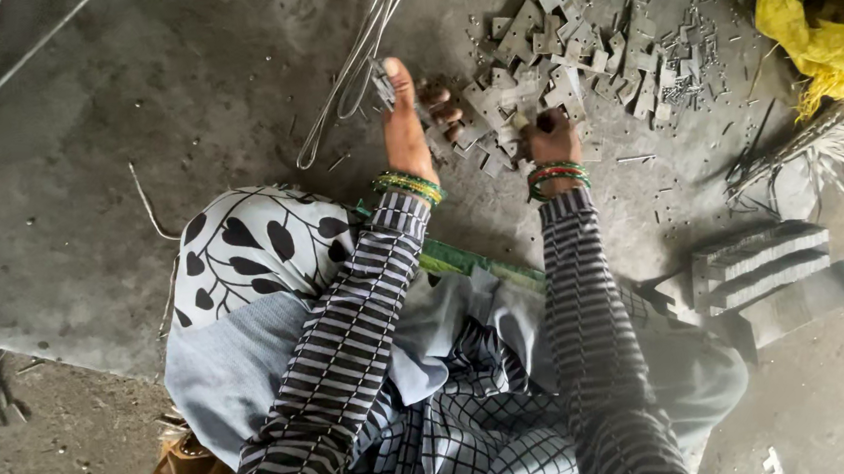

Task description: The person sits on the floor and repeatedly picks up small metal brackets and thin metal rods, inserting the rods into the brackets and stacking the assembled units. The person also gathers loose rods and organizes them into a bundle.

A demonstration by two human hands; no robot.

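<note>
- Both hands reach out over the concrete floor (136, 169), a little apart from each other.
- Her left hand (411, 117) is closed round a small metal piece (385, 81), lifted beside the wire loops (353, 67).
- Right hand (550, 139) is curled, fingers down, on the near edge of the pile of flat metal plates (568, 50); whether it grips one I cannot tell.
- Neat stacked plates (760, 261) sit well apart, to her right.
- Yellow sack (815, 5) lies beyond the pile.
</note>
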